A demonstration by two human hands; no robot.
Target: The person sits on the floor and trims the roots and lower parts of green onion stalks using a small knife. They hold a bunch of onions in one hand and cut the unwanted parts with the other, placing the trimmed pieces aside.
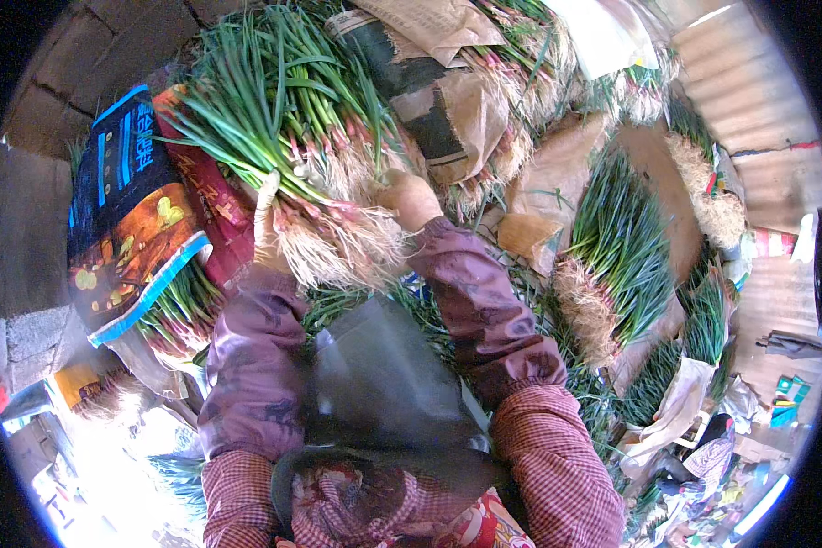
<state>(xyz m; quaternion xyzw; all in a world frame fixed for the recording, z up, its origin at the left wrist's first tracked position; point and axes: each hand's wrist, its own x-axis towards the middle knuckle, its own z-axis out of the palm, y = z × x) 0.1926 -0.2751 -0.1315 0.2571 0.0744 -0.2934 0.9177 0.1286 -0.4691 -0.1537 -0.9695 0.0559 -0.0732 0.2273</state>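
Note:
A bunch of spring onions (315, 198), with reddish bases and long pale roots, lies across my left hand (267, 212), whose fingers are closed around its stems. Its green leaves point up and to the left, its roots down and to the right. My right hand (404, 195) is at the roots of the larger heap of spring onions (329, 123) just behind; its fingertips are partly hidden among the roots, so its grip cannot be told. Both forearms wear purple sleeve covers. A dark sheet (390, 370) covers my lap.
Printed sacks (130, 205) lie at the left over more onions. Brown sacking (479, 123) covers bundles at the upper right. A large bundle (620, 253) rests on cardboard at the right. Loose leaves litter the ground. Another person (705, 459) is at the lower right.

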